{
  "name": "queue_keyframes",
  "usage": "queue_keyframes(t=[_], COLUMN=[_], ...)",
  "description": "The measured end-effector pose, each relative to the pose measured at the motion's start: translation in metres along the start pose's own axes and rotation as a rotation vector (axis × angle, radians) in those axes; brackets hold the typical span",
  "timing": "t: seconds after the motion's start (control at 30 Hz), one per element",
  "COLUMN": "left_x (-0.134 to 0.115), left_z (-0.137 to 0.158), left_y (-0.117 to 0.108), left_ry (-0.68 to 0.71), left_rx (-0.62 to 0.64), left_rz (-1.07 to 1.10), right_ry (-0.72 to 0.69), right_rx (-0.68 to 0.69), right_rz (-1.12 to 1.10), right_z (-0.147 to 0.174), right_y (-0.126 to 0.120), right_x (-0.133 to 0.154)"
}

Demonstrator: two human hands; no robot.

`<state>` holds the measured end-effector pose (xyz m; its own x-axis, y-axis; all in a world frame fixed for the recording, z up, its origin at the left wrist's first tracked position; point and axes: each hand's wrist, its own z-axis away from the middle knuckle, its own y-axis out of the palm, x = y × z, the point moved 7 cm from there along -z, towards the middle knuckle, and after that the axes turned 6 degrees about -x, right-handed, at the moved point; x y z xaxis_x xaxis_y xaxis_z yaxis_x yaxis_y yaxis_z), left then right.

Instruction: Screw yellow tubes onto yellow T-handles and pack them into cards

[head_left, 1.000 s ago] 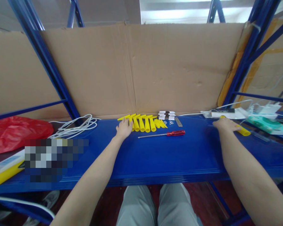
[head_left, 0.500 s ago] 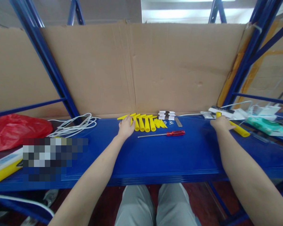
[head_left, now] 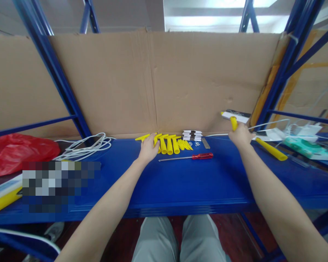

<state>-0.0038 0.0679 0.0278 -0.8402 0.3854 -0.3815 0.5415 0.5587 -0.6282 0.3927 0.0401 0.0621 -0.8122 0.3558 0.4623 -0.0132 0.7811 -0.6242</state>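
My left hand lies at the left end of a row of yellow T-shaped plastic handles, its fingers curled over one of them. On the right, my right hand is raised above the bench and grips a yellow-handled tool. Behind that handle shows its wide white-and-black head, with a yellow tip at the left end. Small yellow pointed pieces lie beside the row. A screwdriver with a red handle lies in front.
A stack of white-and-black pieces, small screws and a grey metal strip sit near the cardboard wall. Farther right are a yellow tube and a green packet. White cable and a red bag lie left.
My right hand has risen and moved left, lifting the yellow-handled tool with its white-and-black head off the bench. My left hand has shifted slightly right along the row.
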Motion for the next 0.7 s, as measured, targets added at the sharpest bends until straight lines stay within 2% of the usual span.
queue_keyframes(t=[0.13, 0.3, 0.4, 0.57, 0.7], left_x=[-0.002, -0.003, -0.002, -0.004, -0.014], left_z=[-0.001, 0.0, 0.002, 0.003, 0.004], left_y=[0.001, 0.002, 0.004, 0.007, 0.008], left_ry=[-0.014, -0.023, -0.012, 0.023, 0.105], left_rx=[0.023, 0.047, 0.048, 0.06, 0.09], left_rz=[0.035, 0.089, 0.122, 0.148, 0.154], right_ry=[-0.16, -0.44, -0.566, -0.683, -0.737], right_rx=[0.039, 0.096, 0.193, 0.37, 0.441], right_rz=[-0.023, -0.186, -0.294, -0.374, -0.384], right_z=[0.023, 0.067, 0.096, 0.135, 0.153], right_y=[-0.002, 0.004, 0.009, 0.015, 0.014], right_x=[0.041, 0.094, 0.119, 0.143, 0.149])
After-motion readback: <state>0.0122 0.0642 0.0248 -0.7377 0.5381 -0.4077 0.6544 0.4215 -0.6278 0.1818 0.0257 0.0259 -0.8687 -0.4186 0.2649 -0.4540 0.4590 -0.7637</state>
